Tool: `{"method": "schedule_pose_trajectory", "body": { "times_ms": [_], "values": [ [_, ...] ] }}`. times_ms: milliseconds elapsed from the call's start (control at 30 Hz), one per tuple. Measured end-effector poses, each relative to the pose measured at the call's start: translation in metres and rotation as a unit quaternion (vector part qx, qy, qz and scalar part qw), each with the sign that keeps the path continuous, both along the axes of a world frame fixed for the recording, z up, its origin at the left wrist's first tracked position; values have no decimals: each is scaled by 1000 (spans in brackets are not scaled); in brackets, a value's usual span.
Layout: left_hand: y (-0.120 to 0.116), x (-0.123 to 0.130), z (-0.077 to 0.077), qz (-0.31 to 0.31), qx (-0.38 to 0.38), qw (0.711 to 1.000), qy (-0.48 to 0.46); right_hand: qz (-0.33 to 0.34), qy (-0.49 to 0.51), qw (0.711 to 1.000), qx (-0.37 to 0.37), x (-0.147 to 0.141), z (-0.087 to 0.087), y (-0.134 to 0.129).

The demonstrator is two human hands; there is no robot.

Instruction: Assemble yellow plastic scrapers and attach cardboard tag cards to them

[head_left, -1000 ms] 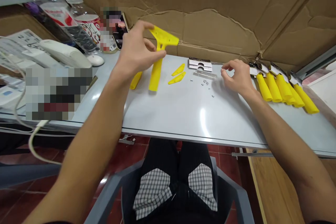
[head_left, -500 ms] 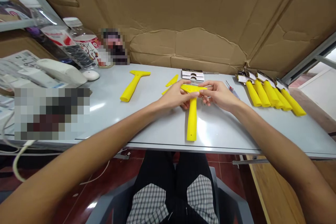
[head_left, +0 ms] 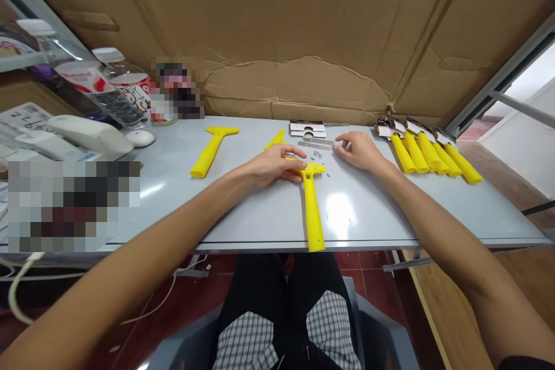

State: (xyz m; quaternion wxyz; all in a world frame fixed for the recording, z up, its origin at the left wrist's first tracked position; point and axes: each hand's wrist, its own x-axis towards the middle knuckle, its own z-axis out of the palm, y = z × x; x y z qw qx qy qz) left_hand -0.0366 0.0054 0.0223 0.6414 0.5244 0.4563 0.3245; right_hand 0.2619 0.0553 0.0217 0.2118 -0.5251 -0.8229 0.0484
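Note:
My left hand (head_left: pixel 281 165) is closed on the head of a yellow T-shaped scraper handle (head_left: pixel 313 205), whose grip points toward me over the table's front edge. My right hand (head_left: pixel 359 150) reaches past it, thumb and forefinger curled together at the right end of a thin, shiny strip (head_left: pixel 318 145). Small screws (head_left: pixel 318 155) lie between the hands. Just behind my left hand is a small flat yellow piece (head_left: pixel 275 139), partly covered. Farther left, a second yellow scraper handle (head_left: pixel 212 150) lies on the table.
Several yellow handles with black-and-white cards (head_left: pixel 427 153) lie at the right. Folded cards (head_left: pixel 307 129) sit by the cardboard wall (head_left: pixel 303 34) at the back. Bottles (head_left: pixel 125 78), a white mouse (head_left: pixel 141 138) and a white device (head_left: pixel 84 127) crowd the left of the grey table (head_left: pixel 255 214).
My right hand has left the scraper head and moved back to the thin strip. My left hand still holds the scraper, which has shifted slightly toward me. The screws now show.

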Motion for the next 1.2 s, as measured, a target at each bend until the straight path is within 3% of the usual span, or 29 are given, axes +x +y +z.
{"method": "schedule_pose_trajectory", "body": {
  "times_ms": [167, 433, 767, 1200],
  "values": [
    [-2, 0, 2, -8, 5, 1000, -2, -21, -57, 998, -8, -13, -7, 0],
    [-8, 3, 5, -11, 6, 999, -50, -7, -119, 993, -21, -23, 7, -7],
    [-8, 10, 4, 13, -11, 998, -66, 15, -76, 997, -27, -17, -2, -3],
    [-7, 9, 0, 9, -7, 997, -71, 7, -107, 993, -44, -15, 4, -3]
  ]
}}
